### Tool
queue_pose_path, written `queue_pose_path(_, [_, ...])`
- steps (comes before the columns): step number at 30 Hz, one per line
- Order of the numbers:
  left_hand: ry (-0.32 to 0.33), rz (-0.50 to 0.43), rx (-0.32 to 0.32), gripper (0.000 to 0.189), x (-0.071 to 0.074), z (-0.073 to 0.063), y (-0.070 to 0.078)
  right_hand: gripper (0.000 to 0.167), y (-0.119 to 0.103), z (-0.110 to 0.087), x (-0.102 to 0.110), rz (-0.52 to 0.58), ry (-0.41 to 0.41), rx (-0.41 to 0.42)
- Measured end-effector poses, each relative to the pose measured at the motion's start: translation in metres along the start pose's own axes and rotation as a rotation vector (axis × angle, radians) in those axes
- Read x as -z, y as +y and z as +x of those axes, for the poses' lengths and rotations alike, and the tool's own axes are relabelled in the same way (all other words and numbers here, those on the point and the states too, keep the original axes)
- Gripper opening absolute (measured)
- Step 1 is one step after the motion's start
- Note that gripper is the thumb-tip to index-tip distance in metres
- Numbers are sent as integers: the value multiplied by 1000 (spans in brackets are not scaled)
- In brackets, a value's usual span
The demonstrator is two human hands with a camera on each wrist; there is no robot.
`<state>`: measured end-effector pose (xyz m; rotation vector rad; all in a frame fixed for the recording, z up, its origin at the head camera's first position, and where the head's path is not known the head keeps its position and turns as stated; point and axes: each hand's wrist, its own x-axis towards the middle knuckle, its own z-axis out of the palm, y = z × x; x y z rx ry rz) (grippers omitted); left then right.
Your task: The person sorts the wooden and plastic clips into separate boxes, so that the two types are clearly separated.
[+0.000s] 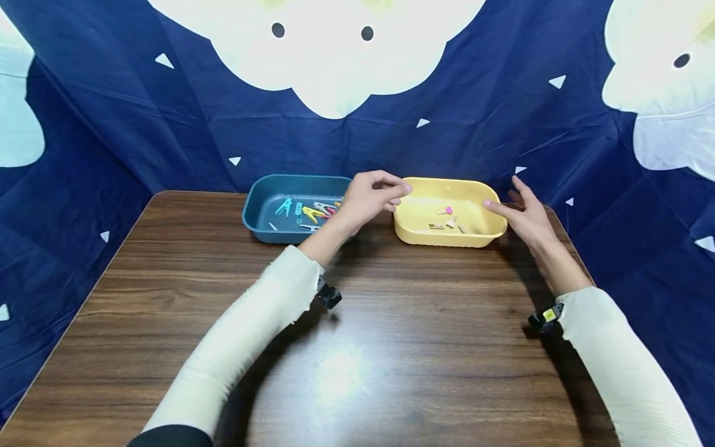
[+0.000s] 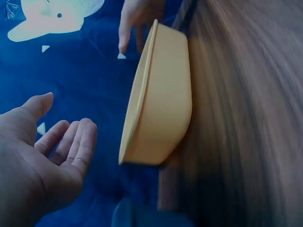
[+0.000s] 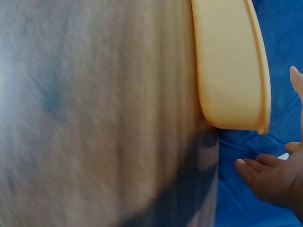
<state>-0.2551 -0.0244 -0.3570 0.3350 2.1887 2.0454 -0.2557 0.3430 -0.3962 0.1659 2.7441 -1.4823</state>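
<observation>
My left hand (image 1: pixel 368 197) is raised between the two bins, over the left end of a yellow plastic bin (image 1: pixel 447 237). In the left wrist view its thumb and fingers (image 2: pixel 85 137) stand apart, with nothing between them. My right hand (image 1: pixel 524 214) is spread beside the bin's right end, thumb over the rim, and holds nothing. Inside the yellow bin lie several tiny clips, one with a pink top (image 1: pixel 449 211). A dark teal bin (image 1: pixel 265 231) to the left contains several clothespins, among them a light blue one (image 1: pixel 283 207) and a yellow one (image 1: pixel 314 215).
Both bins stand at the back edge of a brown wooden table (image 1: pixel 357 347). Right behind them hangs a dark blue curtain (image 1: pixel 301 143) with white shapes. My left forearm crosses in front of the teal bin and hides its right end.
</observation>
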Motion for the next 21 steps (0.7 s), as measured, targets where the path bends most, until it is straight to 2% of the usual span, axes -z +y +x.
queue_pose_path(4, [23, 113, -24, 34, 26, -8, 5, 111, -11, 0, 9, -96, 0, 41])
queue_pose_path(9, [56, 291, -9, 48, 61, -19, 7, 114, -17, -1, 20, -259, 30, 60])
queue_pose_path(12, [73, 356, 2, 53, 84, -27, 7, 114, -19, -2, 27, -333, 26, 69])
queue_pose_path(17, [91, 414, 10, 60, 122, -40, 10, 113, -17, -4, 40, -442, 9, 89])
queue_pose_path(21, [114, 516, 37, 75, 153, -52, 16, 116, -15, -7, 50, -518, -2, 91])
